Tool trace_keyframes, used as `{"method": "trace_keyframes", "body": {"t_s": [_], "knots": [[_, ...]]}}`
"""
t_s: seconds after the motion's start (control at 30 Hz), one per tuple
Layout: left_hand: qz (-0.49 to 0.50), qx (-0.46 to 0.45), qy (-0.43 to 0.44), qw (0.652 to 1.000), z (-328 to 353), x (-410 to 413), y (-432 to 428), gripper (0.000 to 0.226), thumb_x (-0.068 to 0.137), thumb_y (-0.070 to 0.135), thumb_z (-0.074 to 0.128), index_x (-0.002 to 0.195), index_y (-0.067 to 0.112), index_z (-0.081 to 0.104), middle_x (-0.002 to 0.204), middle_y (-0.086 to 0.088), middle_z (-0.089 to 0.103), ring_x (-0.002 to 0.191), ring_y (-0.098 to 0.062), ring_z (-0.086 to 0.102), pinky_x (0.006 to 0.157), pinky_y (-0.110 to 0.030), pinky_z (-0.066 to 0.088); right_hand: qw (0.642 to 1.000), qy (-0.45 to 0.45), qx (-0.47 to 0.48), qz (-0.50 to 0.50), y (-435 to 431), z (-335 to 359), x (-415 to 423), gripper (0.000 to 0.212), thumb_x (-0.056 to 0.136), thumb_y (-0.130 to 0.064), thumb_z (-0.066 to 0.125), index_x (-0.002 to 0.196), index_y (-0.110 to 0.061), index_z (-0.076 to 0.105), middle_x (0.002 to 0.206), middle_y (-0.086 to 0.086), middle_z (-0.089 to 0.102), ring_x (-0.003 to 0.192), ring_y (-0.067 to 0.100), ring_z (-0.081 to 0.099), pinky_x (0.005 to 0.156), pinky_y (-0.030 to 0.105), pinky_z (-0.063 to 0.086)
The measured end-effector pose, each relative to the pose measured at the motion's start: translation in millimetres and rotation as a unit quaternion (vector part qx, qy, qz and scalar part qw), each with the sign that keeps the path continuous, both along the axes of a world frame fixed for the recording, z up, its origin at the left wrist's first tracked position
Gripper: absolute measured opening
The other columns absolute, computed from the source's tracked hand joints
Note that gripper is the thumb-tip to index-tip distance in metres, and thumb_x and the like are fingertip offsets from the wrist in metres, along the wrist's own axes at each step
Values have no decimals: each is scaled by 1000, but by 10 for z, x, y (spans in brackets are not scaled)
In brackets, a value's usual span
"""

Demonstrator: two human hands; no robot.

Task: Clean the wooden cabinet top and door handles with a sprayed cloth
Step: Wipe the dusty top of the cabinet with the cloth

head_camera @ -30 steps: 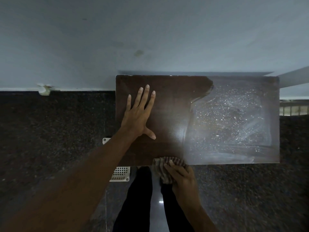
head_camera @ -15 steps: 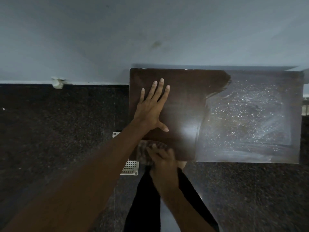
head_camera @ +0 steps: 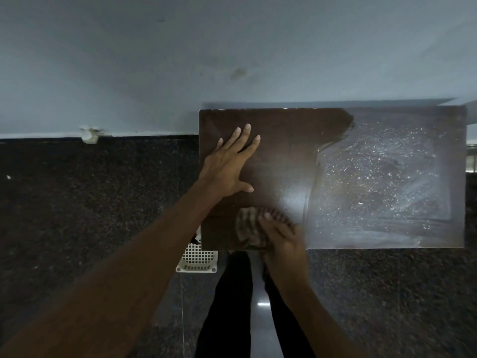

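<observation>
The striped cloth (head_camera: pixel 251 229) was pinned under the right hand (head_camera: pixel 282 237), fingers together — pressed flat on the cabinet top (head_camera: pixel 284 140). The dusty, speckled half (head_camera: pixel 382 182) lay to the fingers' right, nearer that hand — the left hand (head_camera: pixel 228 164) was braced, fingers spread.

My left hand (head_camera: pixel 229 166) lies flat, palm down, fingers spread and pointing away from me, thumb stuck out to the right, at the end of a bare left forearm that reaches up from the lower left. My right hand (head_camera: pixel 280 235) sits nearer my body, fingers curled down and pressing, knuckles up. Its bare forearm rises from the bottom edge, crossing in front of my dark trouser legs (head_camera: pixel 227 301).
</observation>
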State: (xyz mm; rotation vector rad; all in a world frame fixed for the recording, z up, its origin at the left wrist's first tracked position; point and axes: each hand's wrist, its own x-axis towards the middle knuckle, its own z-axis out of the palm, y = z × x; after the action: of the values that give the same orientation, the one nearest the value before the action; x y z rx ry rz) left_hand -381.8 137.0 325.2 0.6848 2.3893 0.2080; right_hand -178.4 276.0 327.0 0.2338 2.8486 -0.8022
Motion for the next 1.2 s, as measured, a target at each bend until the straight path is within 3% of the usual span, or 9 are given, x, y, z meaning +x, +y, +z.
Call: {"method": "trace_keyframes", "body": {"t_s": [0.13, 0.27, 0.33, 0.5, 0.63, 0.83, 0.93, 1.03, 1.2], "knots": [[21, 14, -41, 999, 68, -113, 2, 87, 95, 45, 60, 160, 33, 3, 166, 5, -19, 154, -16, -9, 125, -51, 13, 994, -9, -4, -113, -193, 27, -272, 70, 55, 11, 76, 120, -14, 71, 119, 7, 69, 91, 32, 56, 72, 31, 53], [28, -12, -64, 997, 196, -312, 22, 56, 106, 45, 36, 157, 45, 13, 166, 15, -6, 153, -16, 15, 116, -51, 34, 998, -9, -55, -8, -844, 70, -535, 56, 63, 2, 79, 117, -13, 71, 117, 5, 69, 92, 32, 57, 74, 35, 55], [23, -27, -64, 997, 203, -395, 15, 51, 106, 45, 33, 155, 50, 17, 166, 14, 2, 150, -20, 27, 111, -51, 39, 996, -11, -58, 74, -1070, 74, -574, 56, 61, -8, 84, 115, -15, 72, 114, 1, 69, 91, 30, 57, 73, 37, 57], [48, -17, -83, 995, 230, -481, 1, 46, 107, 35, 36, 149, 53, 31, 163, 7, 25, 147, -20, 35, 112, -48, 39, 989, 9, -59, 136, -810, -15, -439, 54, 62, -14, 87, 114, -20, 74, 112, -4, 69, 87, 28, 57, 71, 36, 58], [54, -18, -76, 995, 218, -475, -20, 46, 107, 34, 37, 147, 56, 33, 162, 5, 30, 143, -23, 42, 109, -48, 41, 996, 20, -33, 86, -172, -59, -498, 66, 61, -2, 83, 123, -16, 67, 118, 1, 62, 94, 30, 54, 64, 39, 58], [51, -17, -65, 996, 229, -387, 22, 47, 107, 40, 35, 152, 51, 26, 165, 9, 13, 146, -24, 35, 112, -53, 38, 998, -7, 15, -67, -110, -14, -1099, 61, 72, 3, 73, 130, -12, 63, 129, 9, 62, 104, 36, 53, 75, 45, 57], [34, -14, -65, 997, 217, -367, 27, 49, 106, 48, 32, 154, 48, 22, 166, 10, 9, 148, -24, 31, 111, -56, 39, 999, 7, 30, 11, -290, 20, -1027, 60, 70, -2, 76, 128, -13, 64, 129, 8, 62, 105, 34, 53, 79, 40, 55], [6, -31, -69, 997, 176, -317, 20, 60, 102, 59, 29, 157, 43, 11, 167, 12, -8, 154, -19, 13, 112, -56, 36, 995, 14, -12, 102, -384, 6, -728, 55, 70, -8, 80, 123, -16, 68, 125, 3, 64, 98, 27, 53, 74, 34, 54], [-27, -11, -31, 999, -23, 5, -17, 86, 93, 71, 38, 158, 36, -7, 163, 1, -30, 151, -22, -24, 123, -57, 1, 987, 18, -33, 157, -206, -124, 68, 49, 67, -7, 78, 114, -17, 74, 119, -2, 68, 95, 26, 52, 71, 36, 57]]}}
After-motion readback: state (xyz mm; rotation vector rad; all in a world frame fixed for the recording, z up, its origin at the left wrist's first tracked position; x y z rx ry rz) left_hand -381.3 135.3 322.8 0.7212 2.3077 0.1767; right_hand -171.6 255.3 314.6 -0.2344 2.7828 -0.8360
